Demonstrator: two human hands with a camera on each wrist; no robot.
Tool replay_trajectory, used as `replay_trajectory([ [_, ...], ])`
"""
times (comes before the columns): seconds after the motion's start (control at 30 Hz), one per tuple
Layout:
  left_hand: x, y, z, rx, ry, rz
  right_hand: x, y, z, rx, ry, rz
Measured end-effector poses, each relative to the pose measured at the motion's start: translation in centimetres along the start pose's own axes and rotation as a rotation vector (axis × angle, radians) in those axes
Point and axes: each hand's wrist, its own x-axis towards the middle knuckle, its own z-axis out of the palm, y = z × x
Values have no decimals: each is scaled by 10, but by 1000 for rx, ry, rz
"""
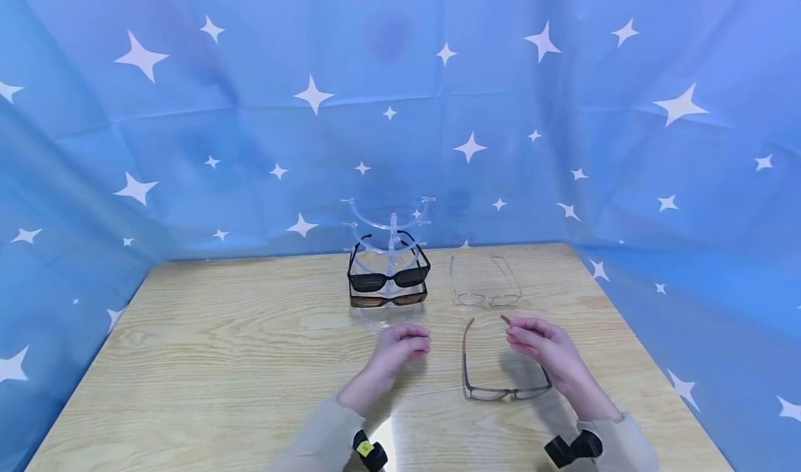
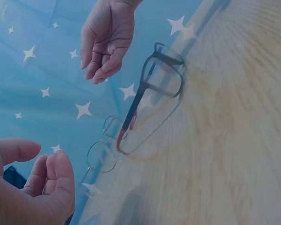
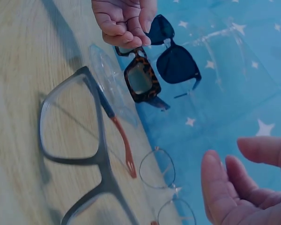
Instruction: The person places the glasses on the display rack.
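Note:
My left hand (image 1: 400, 347) hovers in front of the display stand, its fingers loosely bent and holding nothing. Over the right temple of a pair of grey-framed glasses (image 1: 494, 394) is my right hand (image 1: 544, 350); the right wrist view shows its thumb and fingers apart, with nothing between them. These glasses rest on the table with temples unfolded, their brown tips pointing to the back. The clear stand (image 1: 393, 229) bears black sunglasses (image 3: 178, 65) and, below them, tortoiseshell sunglasses (image 3: 150, 89).
Thin wire-rimmed glasses (image 1: 480, 301) lie unfolded behind the grey-framed pair, right of the stand. The wooden table (image 1: 219, 361) ends at a blue curtain (image 1: 388, 138) with white stars, which hangs at the back and both sides.

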Motion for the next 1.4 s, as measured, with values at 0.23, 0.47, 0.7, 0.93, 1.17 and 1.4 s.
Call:
replay_trajectory([
  [0.23, 0, -8, 14, 20, 12, -37, -5, 3, -10, -22, 10, 19],
  [0.47, 5, -21, 25, 50, -15, -121, -5, 11, -20, -61, 91, 5],
  [0.7, 10, -31, 36, 46, -42, -154, 3, 34, -40, -90, 94, -59],
  [0.93, 15, -35, 47, 67, -50, -177, 1, 40, -46, -202, 192, -20],
  [1.17, 15, -35, 55, 102, -29, -177, -3, 41, -46, -293, 215, 109],
  [1.4, 18, -35, 58, 95, -17, -199, -2, 44, -51, -210, 108, 140],
])
